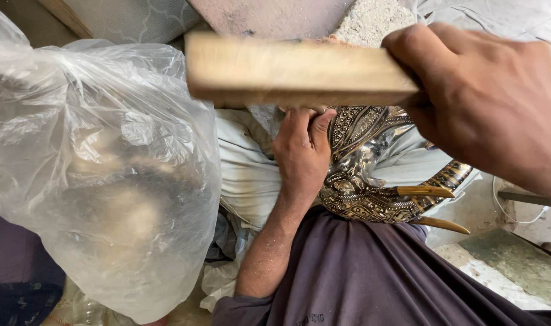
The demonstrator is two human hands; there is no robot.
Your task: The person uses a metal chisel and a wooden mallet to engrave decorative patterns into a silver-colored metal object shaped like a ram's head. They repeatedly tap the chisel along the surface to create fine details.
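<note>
Head view, nearest first: a flat wooden block [299, 69] is gripped at its right end by the right hand [492, 102], whose fingers are clenched round it. The block is pale, straight-edged and blurred, and it is held level across the upper middle of the picture.

Below it, the left hand [302, 151] is pressed down on a metal ornament [372, 175], fingers curled over its upper edge. The ornament is laid on white cloth [245, 169] over the lap, just above the purple shirt [372, 271]. It is shiny and embossed with fine patterns in gold and silver, and two pale pointed tusks are seen at its right side.

A clear plastic bag [100, 175] is seen at the left; its contents are hazy and cannot be made out. The top of the ornament is hidden behind the block, its left part under the hand. The right wrist is cut off by the picture's edge. Farther off, grey concrete ground [504, 265] is seen.
</note>
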